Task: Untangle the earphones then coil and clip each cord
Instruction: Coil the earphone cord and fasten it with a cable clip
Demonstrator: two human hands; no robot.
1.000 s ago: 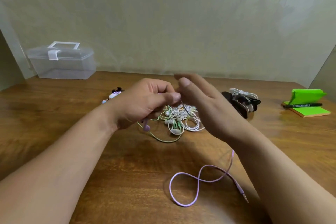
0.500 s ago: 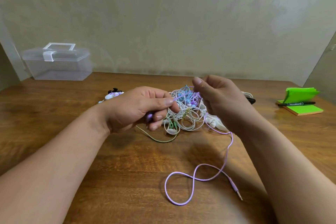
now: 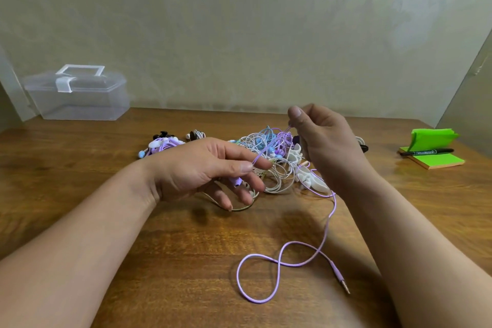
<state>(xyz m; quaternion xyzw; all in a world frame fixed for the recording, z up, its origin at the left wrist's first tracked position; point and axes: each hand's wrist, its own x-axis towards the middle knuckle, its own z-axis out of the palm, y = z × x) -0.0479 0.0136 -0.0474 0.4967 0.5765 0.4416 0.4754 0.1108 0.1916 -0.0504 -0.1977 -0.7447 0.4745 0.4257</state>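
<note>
A tangle of white, blue, green and purple earphone cords lies mid-table. My left hand pinches the purple cord between thumb and forefinger, with a purple earbud under its fingers. My right hand is raised above the tangle and pinches the same purple cord near its thumb tip, so the cord runs taut between both hands. The rest of the purple cord trails toward me in a figure-eight loop and ends in a jack plug. White cord clips lie beside the tangle, partly behind my right wrist.
A clear plastic box with a white latch stands back left by the wall. A coiled purple-and-white earphone bundle lies behind my left hand. Green sticky notes with a black marker sit at the far right on the wooden table.
My right hand has lifted up and to the right, drawing the purple cord out of the tangle. My left hand has opened its lower fingers. The camera view shifted slightly.
</note>
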